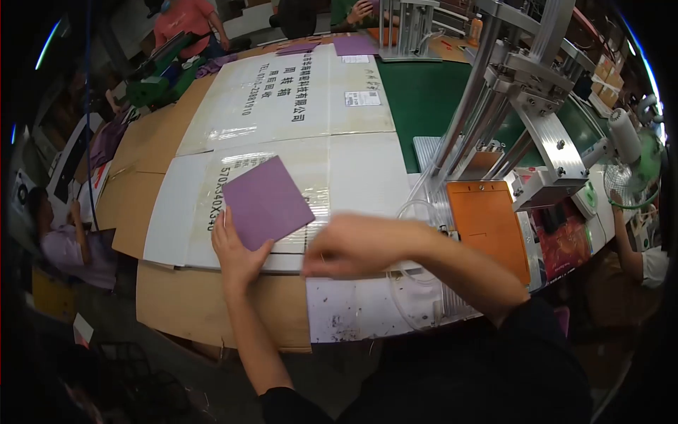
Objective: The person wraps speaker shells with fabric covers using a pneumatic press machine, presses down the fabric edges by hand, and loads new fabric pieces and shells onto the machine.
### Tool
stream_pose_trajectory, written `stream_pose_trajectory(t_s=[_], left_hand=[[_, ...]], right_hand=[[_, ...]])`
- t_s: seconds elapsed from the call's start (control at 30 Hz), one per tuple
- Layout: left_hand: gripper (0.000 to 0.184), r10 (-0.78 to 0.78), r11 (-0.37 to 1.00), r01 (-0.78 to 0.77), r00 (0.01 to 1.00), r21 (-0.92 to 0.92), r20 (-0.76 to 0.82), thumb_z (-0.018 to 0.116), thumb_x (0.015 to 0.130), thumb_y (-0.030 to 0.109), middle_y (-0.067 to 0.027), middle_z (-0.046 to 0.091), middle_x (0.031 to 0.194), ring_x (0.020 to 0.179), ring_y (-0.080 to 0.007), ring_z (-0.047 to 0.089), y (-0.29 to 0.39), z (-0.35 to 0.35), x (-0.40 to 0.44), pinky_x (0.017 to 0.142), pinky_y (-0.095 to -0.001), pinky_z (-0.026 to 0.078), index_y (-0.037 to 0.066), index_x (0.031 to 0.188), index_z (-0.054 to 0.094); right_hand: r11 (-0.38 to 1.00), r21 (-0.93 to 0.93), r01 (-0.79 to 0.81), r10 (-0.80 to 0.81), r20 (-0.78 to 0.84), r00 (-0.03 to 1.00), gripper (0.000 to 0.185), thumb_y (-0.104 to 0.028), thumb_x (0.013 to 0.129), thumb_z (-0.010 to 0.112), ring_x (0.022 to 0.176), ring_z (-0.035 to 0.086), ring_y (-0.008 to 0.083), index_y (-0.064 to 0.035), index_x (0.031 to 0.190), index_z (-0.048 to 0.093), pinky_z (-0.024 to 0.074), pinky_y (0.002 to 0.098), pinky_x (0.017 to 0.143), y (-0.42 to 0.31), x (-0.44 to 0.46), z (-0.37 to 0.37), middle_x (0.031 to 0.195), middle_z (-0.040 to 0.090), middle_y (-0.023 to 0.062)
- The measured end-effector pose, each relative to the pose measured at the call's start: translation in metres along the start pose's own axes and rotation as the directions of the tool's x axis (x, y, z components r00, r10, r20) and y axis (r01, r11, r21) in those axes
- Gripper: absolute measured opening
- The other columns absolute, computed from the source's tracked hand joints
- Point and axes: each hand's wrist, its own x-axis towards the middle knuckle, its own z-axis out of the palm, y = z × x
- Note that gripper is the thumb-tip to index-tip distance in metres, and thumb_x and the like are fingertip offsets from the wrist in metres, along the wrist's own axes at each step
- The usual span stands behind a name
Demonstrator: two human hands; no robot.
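Note:
A flat purple square piece (268,201), like a folded sheet or cover, lies at an angle over the white printed cardboard (360,169). My left hand (240,254) grips its near-left corner, fingers along the left edge and thumb at the near edge. Just right of the piece, my right hand (357,244) is smeared by motion with its fingers curled inward. Whether anything is in it cannot be made out. Beyond my right forearm stands a metal press frame (480,134) with an orange plate (489,226) at its base.
Brown cardboard (152,148) borders the white sheet on the left. A green mat (417,99) lies behind the press. More purple pieces (355,46) are at the far edge. A fan (621,177) stands at right. Several people are around the table, one in a red shirt (185,27).

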Motion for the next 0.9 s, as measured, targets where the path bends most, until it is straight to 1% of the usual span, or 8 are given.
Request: stream_pose_trajectory(t_s=[0.07,0.13,0.2,0.23,0.43,0.57,0.67,0.9], left_hand=[[0.103,-0.077,0.991,0.089,0.99,-0.101,0.117,0.081,0.061,0.033,-0.0242,0.038,0.137,0.128,-0.041,0.033,-0.01,0.0,0.001,0.109,-0.0471,0.026,-0.001,0.143,0.027],[0.107,-0.12,0.987,0.136,0.978,-0.082,0.168,0.081,0.061,0.034,-0.0253,0.036,0.138,0.129,-0.0418,0.032,-0.011,0.005,-0.005,0.109,-0.0466,0.027,-0.002,0.144,0.024],[0.111,-0.168,0.981,0.181,0.971,-0.067,0.171,0.081,0.061,0.036,-0.0278,0.036,0.138,0.13,-0.0427,0.03,-0.013,0.0,-0.004,0.11,-0.0476,0.025,-0.005,0.144,0.022],[0.111,-0.168,0.982,0.179,0.971,-0.051,0.172,0.082,0.06,0.037,-0.0282,0.036,0.138,0.131,-0.0428,0.03,-0.017,0.001,-0.007,0.111,-0.0477,0.025,-0.005,0.144,0.022],[0.111,-0.194,0.973,0.216,0.958,-0.086,0.213,0.084,0.058,0.034,-0.0282,0.035,0.14,0.132,-0.0402,0.031,-0.015,-0.002,-0.004,0.111,-0.0439,0.027,-0.007,0.143,0.024],[0.11,-0.163,0.98,0.182,0.966,-0.079,0.199,0.084,0.057,0.033,-0.0268,0.039,0.137,0.13,-0.0392,0.035,-0.012,-0.003,-0.004,0.109,-0.044,0.029,-0.007,0.142,0.027],[0.109,-0.129,0.988,0.14,0.979,-0.062,0.159,0.085,0.056,0.033,-0.0261,0.042,0.134,0.127,-0.0389,0.038,-0.014,0.0,-0.005,0.108,-0.0441,0.03,-0.007,0.141,0.029],[0.109,-0.113,0.989,0.127,0.981,-0.082,0.155,0.084,0.057,0.036,-0.026,0.042,0.133,0.127,-0.0413,0.036,-0.018,0.002,-0.004,0.109,-0.0474,0.028,-0.003,0.142,0.029]], right_hand=[[0.94,-0.151,-0.305,0.26,-0.258,0.931,0.044,-0.039,0.09,0.054,0.072,0.062,0.0364,0.0014,0.079,0.069,0.0501,0.0428,0.068,0.059,0.074,-0.012,0.068,0.065,0.0172],[0.691,-0.052,-0.721,0.662,-0.355,0.66,0.057,-0.048,0.09,0.049,0.099,0.06,0.0335,0.0052,0.094,0.068,0.0475,0.043,0.084,0.116,0.108,-0.004,0.091,0.069,0.0173],[0.616,-0.197,-0.763,0.528,-0.615,0.586,0.074,-0.057,0.088,0.046,0.126,0.041,0.0332,0.0114,0.114,0.058,0.035,0.0456,0.101,0.145,0.128,0.042,0.126,0.055,0.0202],[0.629,-0.164,-0.76,0.585,-0.545,0.601,0.082,-0.058,0.086,0.049,0.131,0.031,0.0326,0.0125,0.128,0.046,0.0255,0.0469,0.106,0.144,0.138,0.049,0.139,0.038,0.021],[0.654,-0.04,-0.756,0.597,-0.587,0.547,0.05,-0.041,0.084,0.056,0.119,0.049,0.0336,0.0031,0.105,0.066,0.0383,0.0453,0.098,0.122,0.155,0.044,0.125,0.055,0.0213],[0.64,0.163,-0.751,0.663,-0.61,0.433,0.033,-0.029,0.08,0.06,0.089,0.066,0.034,0.0013,0.089,0.069,0.0499,0.0415,0.082,0.13,0.151,0.025,0.093,0.069,0.0192],[0.631,0.154,-0.761,0.654,-0.633,0.415,0.033,-0.029,0.076,0.068,0.088,0.067,0.036,0.0019,0.089,0.069,0.0539,0.0421,0.077,0.149,0.156,0.022,0.093,0.069,0.0212],[0.592,0.209,-0.778,0.708,-0.595,0.379,0.024,-0.016,0.074,0.064,0.093,0.067,0.0345,0.0,0.092,0.067,0.0534,0.0411,0.081,0.151,0.155,0.014,0.097,0.068,0.0207]])
